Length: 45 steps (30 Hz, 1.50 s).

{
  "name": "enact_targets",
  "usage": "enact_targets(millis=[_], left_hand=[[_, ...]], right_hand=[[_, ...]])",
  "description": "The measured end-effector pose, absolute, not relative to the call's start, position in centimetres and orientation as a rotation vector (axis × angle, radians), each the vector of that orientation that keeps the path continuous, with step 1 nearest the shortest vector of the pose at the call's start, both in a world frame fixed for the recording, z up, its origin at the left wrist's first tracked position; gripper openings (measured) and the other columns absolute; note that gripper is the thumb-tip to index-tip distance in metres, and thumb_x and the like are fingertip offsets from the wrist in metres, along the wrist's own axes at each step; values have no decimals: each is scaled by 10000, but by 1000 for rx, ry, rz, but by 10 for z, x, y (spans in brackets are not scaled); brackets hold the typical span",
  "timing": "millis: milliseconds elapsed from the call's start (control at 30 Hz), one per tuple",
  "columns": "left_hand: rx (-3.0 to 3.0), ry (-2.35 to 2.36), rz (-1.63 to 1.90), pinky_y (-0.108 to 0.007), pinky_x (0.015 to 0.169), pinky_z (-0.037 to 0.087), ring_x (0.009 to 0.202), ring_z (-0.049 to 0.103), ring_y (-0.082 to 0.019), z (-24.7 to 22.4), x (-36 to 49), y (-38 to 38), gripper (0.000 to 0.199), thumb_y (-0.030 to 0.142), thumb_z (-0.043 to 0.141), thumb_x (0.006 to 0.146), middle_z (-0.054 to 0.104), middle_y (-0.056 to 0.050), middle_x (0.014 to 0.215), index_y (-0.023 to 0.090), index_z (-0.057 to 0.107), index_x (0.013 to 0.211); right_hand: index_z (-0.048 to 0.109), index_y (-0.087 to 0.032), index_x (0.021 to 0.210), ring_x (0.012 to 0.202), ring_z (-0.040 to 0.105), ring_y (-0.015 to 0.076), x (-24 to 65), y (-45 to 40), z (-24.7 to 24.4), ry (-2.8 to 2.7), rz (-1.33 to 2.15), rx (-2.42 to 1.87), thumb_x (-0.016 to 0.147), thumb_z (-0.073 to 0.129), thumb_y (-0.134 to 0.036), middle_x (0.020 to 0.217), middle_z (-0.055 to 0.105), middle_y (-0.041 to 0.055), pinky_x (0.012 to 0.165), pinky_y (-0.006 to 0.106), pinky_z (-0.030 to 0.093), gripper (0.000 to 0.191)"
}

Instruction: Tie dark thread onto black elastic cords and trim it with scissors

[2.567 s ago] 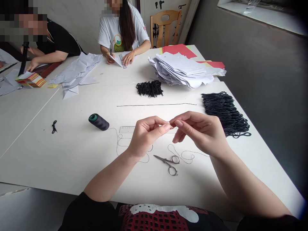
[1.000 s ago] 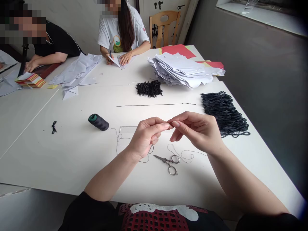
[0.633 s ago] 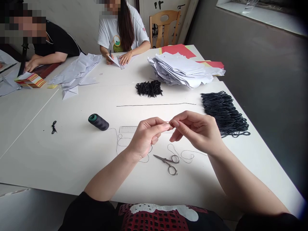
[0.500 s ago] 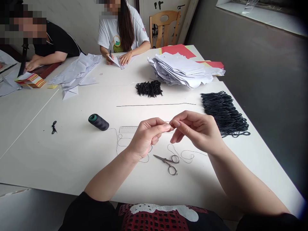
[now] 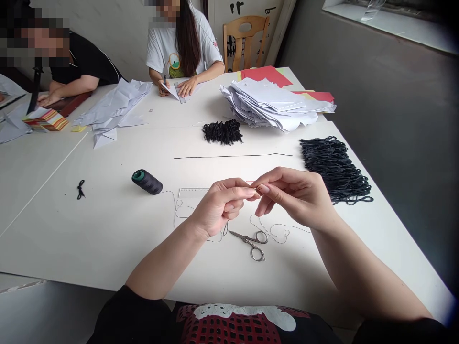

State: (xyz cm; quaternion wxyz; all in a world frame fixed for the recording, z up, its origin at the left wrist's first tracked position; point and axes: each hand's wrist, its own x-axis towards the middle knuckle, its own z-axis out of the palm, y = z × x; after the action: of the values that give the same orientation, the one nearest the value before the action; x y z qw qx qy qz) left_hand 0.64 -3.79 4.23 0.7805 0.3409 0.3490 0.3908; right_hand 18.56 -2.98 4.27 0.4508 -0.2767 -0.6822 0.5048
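My left hand (image 5: 224,205) is closed in a pinch, and a small loop of black cord (image 5: 225,228) hangs below its curled fingers. Thumb and forefinger of my right hand (image 5: 292,193) are pinched against the left fingertips; what lies between them is too small to make out. Below the hands, small metal scissors (image 5: 254,241) rest on the white table (image 5: 143,253). Thin dark thread (image 5: 174,210) trails from a black spool (image 5: 147,182) at the left. A clear ruler (image 5: 193,192) is partly hidden behind my left hand.
A straight black cord (image 5: 233,156) lies beyond my hands. Looped black cords form a large pile (image 5: 333,167) at right and a smaller bundle (image 5: 222,132) farther back. One knotted cord (image 5: 81,189) lies left. White papers (image 5: 268,105) are stacked behind. Two people sit across the table.
My right hand has shifted slightly, its fingertips now closer against the left ones. The cord loop under my left hand shows a little lower. The tabletop things stay put.
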Motion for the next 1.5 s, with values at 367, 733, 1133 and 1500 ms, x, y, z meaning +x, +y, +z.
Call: enact_targets(millis=[367,733,1133,1500], left_hand=[[792,802,872,-201,399,114,415,202,-15,40,7,-39,172,286,742,684,470,62,505,163,625,656],[1224,898,1237,-234,437,245,452,285,-57,38,10,-43,185,313,695,789,383,60,474,182,667,663],[1289,847,1251,-223,447,289,442,326,-55,38,10,-43,150,263,679,811,451,59,473,183,681,685],[1288,954,1198,-242,460,274,457,308,-69,39,10,-44,200,354,704,785,390,59,465,187,692,677]], right_hand=[[629,-143,927,556,713,142,185,-31,43,-1682,1291,-702,953,580,-241,741,705,32,498,198,600,113],[528,-185,912,710,737,165,183,-32,36,-1643,1186,-686,924,624,-199,745,686,8,582,238,626,98],[576,-171,898,708,726,145,184,-31,37,-1670,1179,-699,931,615,-212,770,662,15,591,235,632,66],[478,-199,931,727,732,167,187,-32,35,-1818,1064,-806,971,557,-295,733,691,17,534,223,592,131]])
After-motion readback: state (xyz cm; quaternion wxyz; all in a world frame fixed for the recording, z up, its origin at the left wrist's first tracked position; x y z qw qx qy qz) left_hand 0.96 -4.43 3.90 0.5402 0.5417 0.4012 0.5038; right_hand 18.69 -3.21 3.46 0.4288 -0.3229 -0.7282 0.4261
